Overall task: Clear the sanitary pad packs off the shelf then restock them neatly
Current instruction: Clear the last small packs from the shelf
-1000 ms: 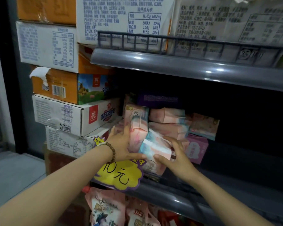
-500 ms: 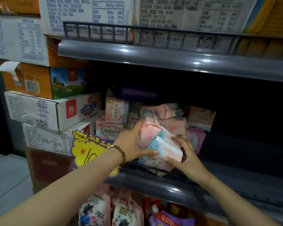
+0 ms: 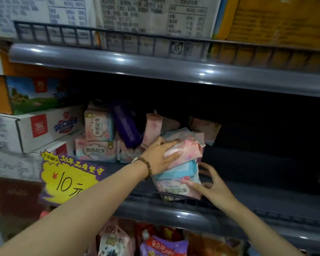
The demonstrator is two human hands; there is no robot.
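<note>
A: Start at your far left. What worries you there?

B: The yellow price sign [image 3: 68,180] hangs off the edge of the shelf [image 3: 266,200], right under your left forearm. Drag that arm back low and you could knock it loose.

A: And the stacked packs [image 3: 97,137] at the left end?

B: They sit squarely, but the purple pack [image 3: 127,126] leans tilted against them, close to your wrist. Bump it and it may topple forward.

A: My left hand [image 3: 161,156]?

B: It lies flat, fingers straight, pressing on the upper left of the bundle of packs [image 3: 183,163], which stands near the shelf's front, about mid-width. That is pressure, not a clasp. The wrappers look slick, so the upper packs could slide out sideways as you lift.

A: The right hand [image 3: 211,187]?

B: Its fingers are spread wide and the thumb touches the lowest pack, with nothing wrapped round. Pull like that and the bottom may catch on the front rail [image 3: 142,198]. The bundle could then fan apart and drop onto the bagged goods [image 3: 164,244] below.

A: Further right?

B: A lone pack [image 3: 205,126] sits farther back, easy to miss in that dark.
</note>
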